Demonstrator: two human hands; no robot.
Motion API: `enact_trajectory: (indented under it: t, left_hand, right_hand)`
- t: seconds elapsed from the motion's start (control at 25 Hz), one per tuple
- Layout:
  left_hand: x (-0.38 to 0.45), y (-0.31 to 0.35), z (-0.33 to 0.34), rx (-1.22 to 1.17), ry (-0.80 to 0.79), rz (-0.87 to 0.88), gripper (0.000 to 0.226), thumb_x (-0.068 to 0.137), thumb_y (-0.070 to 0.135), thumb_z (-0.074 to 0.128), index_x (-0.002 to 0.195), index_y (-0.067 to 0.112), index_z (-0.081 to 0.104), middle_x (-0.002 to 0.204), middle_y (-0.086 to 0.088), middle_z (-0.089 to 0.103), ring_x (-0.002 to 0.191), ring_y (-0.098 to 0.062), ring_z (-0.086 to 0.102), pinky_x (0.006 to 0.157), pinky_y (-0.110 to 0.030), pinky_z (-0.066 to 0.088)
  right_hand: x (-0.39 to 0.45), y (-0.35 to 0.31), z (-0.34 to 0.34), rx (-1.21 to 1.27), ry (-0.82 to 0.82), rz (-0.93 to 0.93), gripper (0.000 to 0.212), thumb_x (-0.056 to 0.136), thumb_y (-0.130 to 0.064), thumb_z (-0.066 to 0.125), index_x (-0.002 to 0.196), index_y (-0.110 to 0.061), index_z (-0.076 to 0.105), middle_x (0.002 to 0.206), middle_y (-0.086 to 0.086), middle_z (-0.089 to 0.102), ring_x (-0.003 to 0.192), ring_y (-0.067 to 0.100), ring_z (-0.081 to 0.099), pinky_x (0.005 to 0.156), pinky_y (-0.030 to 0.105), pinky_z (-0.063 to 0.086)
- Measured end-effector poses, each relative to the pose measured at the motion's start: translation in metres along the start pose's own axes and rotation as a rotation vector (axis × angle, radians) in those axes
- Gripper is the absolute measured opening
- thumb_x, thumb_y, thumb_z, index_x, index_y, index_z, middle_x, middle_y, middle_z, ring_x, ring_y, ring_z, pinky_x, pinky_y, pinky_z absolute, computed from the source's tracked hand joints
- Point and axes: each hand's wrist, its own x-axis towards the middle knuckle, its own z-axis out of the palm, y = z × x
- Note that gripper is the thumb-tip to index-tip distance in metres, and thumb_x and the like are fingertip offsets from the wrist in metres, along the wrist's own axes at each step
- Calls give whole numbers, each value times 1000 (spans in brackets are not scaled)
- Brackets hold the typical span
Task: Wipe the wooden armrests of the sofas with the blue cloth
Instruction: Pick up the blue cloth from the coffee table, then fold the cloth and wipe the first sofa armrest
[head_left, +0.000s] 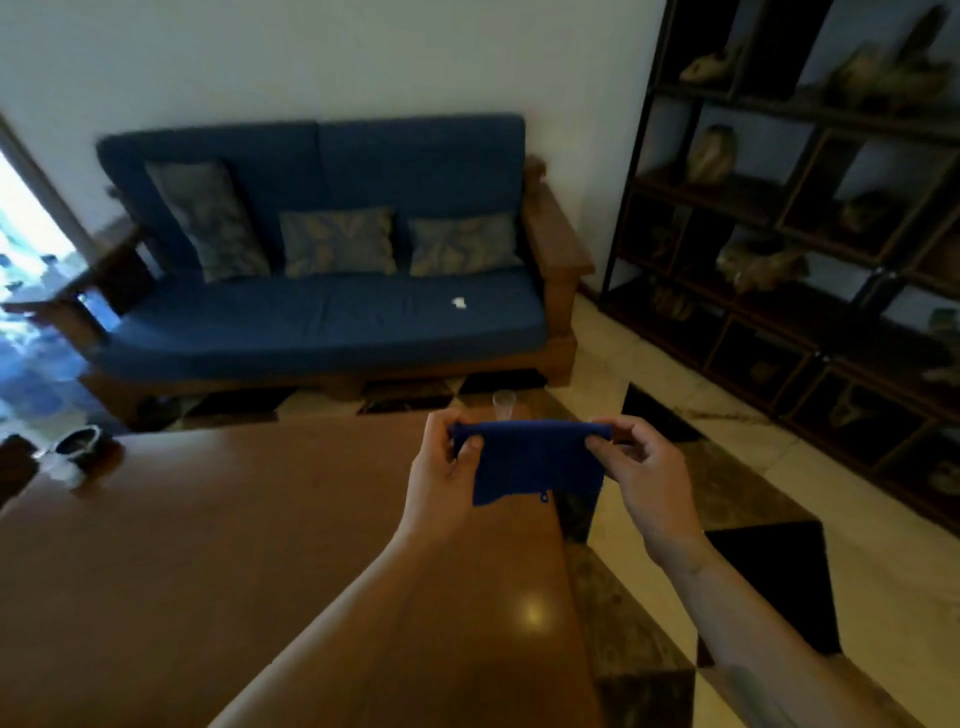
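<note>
**While both hands pinched the cloth, sofa sat well apart**

While I watched the head view, the blue cloth (530, 460) hung in the air above the far right corner of the wooden table (260, 545), stretched between both hands. Left hand (441, 467) pinched the top left corner, thumb on the near face, fingers curled behind. Right hand (636, 467) pinched the top right corner the same way. Long axis of the cloth ran left to right, top edge taut and level, lower edge hanging loose with a small tag at the bottom right.

Table's right edge ran just below the cloth; right of it I saw open tiled floor (779, 519) up to a dark shelf unit (779, 234) along the right wall. Blue sofa (322, 291) stood against the far wall, well apart from the hands, beyond the table's far edge. Its right wooden armrest (553, 234) was near the shelf unit; the left armrest (67, 291) sat beside a bright doorway. A clear glass (504, 402) stood at the table's far edge, just behind the cloth. A dark ashtray-like dish (78, 441) sat at the table's left side, blurred.
</note>
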Motion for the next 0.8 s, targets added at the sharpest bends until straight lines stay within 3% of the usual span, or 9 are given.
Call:
enact_trajectory:
  t: [0.12,0.28,0.44,0.64,0.8]
  left_hand:
    - [17,63,-23,-37,10,112,19,102,7,48,108,25,47,93,1,60,73,-3,62,59,-20,51]
    - [28,108,-43,-83,47,186,17,102,9,49,110,23,49,93,4,62,74,0,62,61,-19,51]
    - [31,120,-48,-122,61,227,18,101,9,50,113,23,49,100,2,63,81,-6,65,68,-23,55]
    - [42,132,-20,-213,-17,220,21,102,13,49,112,31,50,105,-1,63,90,-14,67,75,-33,58]
    - [48,152,32,-252,-126,241,22,102,14,48,114,32,50,109,1,62,92,-11,67,73,-31,58]
  right_hand:
    - [2,-64,-8,64,3,-87,12,94,-16,64,102,-23,68,90,-2,71,78,2,68,62,21,56]
    - [1,-113,-11,94,0,-166,15,94,-17,63,105,-25,68,102,-5,70,92,8,69,76,30,59]
    - [-2,-129,-11,99,14,-189,14,93,-15,64,103,-24,69,98,-6,72,90,7,69,77,36,59]
    - [-2,-135,-38,64,135,-215,15,93,-15,65,99,-27,71,97,-6,71,87,8,69,69,27,60]
    - [0,-130,-91,64,259,-184,14,93,-16,66,99,-28,72,102,0,71,95,15,69,76,35,60]
